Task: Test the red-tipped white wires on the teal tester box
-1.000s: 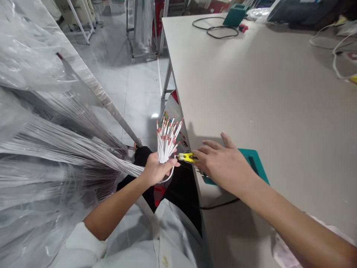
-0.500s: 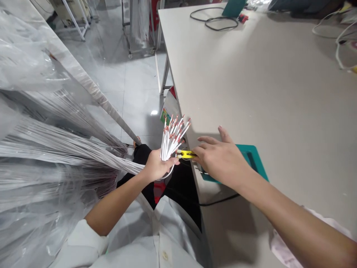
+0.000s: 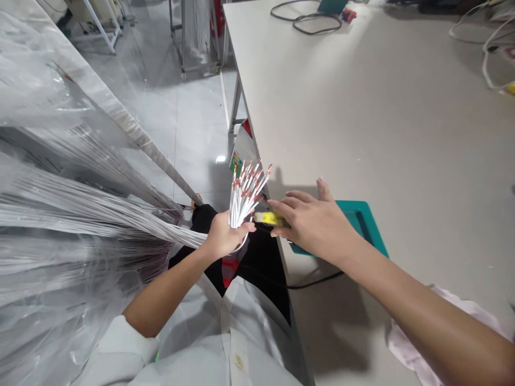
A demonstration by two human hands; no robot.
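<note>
My left hand point(image 3: 226, 236) is wrapped round a bundle of white wires point(image 3: 242, 206), just off the table's left edge. Their reddish, copper-coloured tips fan upward above the fist, and the long ends trail away to the left. Between the thumb and fingers of my right hand point(image 3: 308, 222) is a small yellow tool point(image 3: 269, 218), blurred, pointing at the bundle beside my left thumb. One finger of this hand sticks up. Partly under the right hand lies a teal device point(image 3: 368, 228) with a dark slot; the hand hides much of it.
Plastic-wrapped wire bundles point(image 3: 92, 214) fill the left side, along a wrapped rail point(image 3: 132, 131). The white table point(image 3: 382, 123) spreads to the right. A black cable point(image 3: 317, 281) runs by its near edge, and another cord point(image 3: 317, 24) is coiled at the back. A wheeled rack point(image 3: 197, 64) stands beyond.
The view has tipped slightly, so everything sits a little higher. My right fingers have shifted on the yellow tool, which is now blurred. My left hand keeps its hold on the wires.
</note>
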